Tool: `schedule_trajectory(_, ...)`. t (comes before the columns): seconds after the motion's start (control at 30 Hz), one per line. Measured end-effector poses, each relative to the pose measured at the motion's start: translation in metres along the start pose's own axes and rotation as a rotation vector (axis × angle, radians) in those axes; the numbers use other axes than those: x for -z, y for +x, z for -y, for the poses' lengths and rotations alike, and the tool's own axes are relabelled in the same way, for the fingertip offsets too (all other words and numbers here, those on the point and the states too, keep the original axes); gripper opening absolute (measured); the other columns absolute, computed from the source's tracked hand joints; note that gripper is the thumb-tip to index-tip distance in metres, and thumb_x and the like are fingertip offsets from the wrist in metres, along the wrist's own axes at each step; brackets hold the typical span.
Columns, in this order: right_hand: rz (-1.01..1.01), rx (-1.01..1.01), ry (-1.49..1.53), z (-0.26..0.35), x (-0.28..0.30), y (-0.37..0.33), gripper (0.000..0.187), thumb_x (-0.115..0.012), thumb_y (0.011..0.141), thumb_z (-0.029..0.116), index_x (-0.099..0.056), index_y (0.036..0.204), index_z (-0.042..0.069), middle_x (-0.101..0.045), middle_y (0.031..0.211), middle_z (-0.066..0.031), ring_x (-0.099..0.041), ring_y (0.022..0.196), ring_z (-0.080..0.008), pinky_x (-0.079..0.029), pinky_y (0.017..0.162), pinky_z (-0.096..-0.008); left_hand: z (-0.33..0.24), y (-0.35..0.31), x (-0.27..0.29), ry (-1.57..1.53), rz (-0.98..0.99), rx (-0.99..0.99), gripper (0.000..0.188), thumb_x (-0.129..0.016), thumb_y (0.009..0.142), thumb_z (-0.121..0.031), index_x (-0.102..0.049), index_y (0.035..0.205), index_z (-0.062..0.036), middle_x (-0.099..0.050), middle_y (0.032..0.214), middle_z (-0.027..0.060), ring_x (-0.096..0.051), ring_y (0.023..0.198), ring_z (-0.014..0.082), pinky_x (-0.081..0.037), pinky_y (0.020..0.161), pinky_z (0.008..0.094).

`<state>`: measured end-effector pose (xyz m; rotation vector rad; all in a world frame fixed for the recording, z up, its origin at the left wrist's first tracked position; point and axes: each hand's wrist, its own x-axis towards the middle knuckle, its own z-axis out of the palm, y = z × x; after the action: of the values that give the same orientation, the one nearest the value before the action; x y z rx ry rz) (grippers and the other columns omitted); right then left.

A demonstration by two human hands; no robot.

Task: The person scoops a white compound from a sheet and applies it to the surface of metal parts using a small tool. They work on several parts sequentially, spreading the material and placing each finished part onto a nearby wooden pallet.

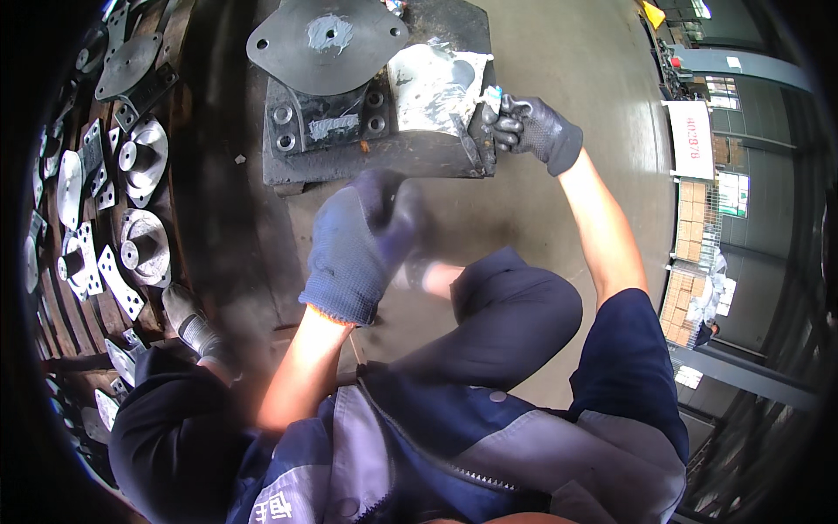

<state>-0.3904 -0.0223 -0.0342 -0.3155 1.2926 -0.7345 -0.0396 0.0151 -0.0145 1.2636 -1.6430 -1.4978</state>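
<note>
My left hand (362,240), in a dark blue knitted glove, hovers at the near side of a dark metal bench (419,162); motion blurs its fingers. My right hand (539,133), in a black coated glove, is at the bench's right edge, its fingers curled against a small blue-and-white crumpled thing (493,98). On the bench lies a grey rounded flange plate (301,61) with holes and a pale smear around its centre. Nearer me is a dark drilled bracket (327,120), also smeared. A white sheet (428,86) with grey paste stains lies to their right.
Several flanges (145,242) and drilled plates (120,282) lie on a slatted wooden rack (179,175) to the left. My legs are bent beneath the bench, one shoe (186,316) beside the rack. Boxes (690,223) and a white sign (691,140) stand beyond the floor at right.
</note>
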Motion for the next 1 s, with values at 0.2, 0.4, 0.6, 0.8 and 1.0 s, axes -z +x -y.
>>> schedule_trajectory(0.2,-0.031,-0.147,-0.094,0.022,0.017,0.026,0.016,-0.056,0.096,0.025,-0.06,0.089,0.012,-0.039,0.059,0.0074,-0.036,0.051,-0.007,-0.031,0.05,-0.0249,0.01,0.005,-0.009,0.011,0.032,-0.013,0.023,-0.065,0.091,-0.023,-0.07,0.1,-0.0017,-0.07,0.086,0.0194,-0.068,0.078,0.0302,-0.053,0.075,0.0385)
schedule_trajectory(0.4,-0.037,-0.211,-0.337,0.038,0.027,0.036,0.03,-0.045,0.101,0.032,-0.063,0.093,0.01,-0.036,0.053,0.0084,-0.037,0.048,-0.0096,-0.034,0.051,-0.029,0.009,0.008,-0.01,0.006,0.022,-0.053,0.024,-0.067,0.088,-0.023,-0.071,0.1,-0.0021,-0.071,0.094,0.0234,-0.07,0.088,0.0388,-0.055,0.08,0.0438)
schedule_trajectory(0.6,-0.358,-0.059,-0.626,0.033,-0.013,0.027,0.027,-0.054,0.099,0.032,-0.065,0.086,0.011,-0.037,0.058,0.0085,-0.035,0.052,-0.008,-0.034,0.051,-0.0276,0.01,0.007,-0.01,0.039,0.024,-0.081,0.026,-0.064,0.09,-0.024,-0.071,0.101,-0.0022,-0.07,0.096,0.0232,-0.068,0.092,0.0399,-0.054,0.082,0.045)
schedule_trajectory(0.8,-0.498,0.062,-1.166,0.027,-0.017,0.014,0.028,-0.066,0.091,0.04,-0.07,0.095,0.012,-0.062,0.085,0.001,-0.042,0.072,-0.0061,-0.039,0.068,-0.0253,0.004,0.005,-0.01,0.07,0.055,-0.089,0.027,-0.062,0.091,-0.026,-0.07,0.102,-0.0023,-0.07,0.096,0.0237,-0.068,0.093,0.0409,-0.053,0.084,0.0462)
schedule_trajectory(1.0,-0.455,0.118,-1.043,0.02,-0.055,-0.038,0.032,-0.063,0.095,0.033,-0.07,0.107,0.004,-0.062,0.089,0.0023,-0.057,0.079,-0.009,-0.047,0.073,-0.0245,0.011,0.004,-0.009,0.037,0.025,-0.109,0.029,-0.064,0.092,-0.028,-0.068,0.104,-0.0027,-0.07,0.093,0.0232,-0.069,0.086,0.0392,-0.053,0.078,0.0446)
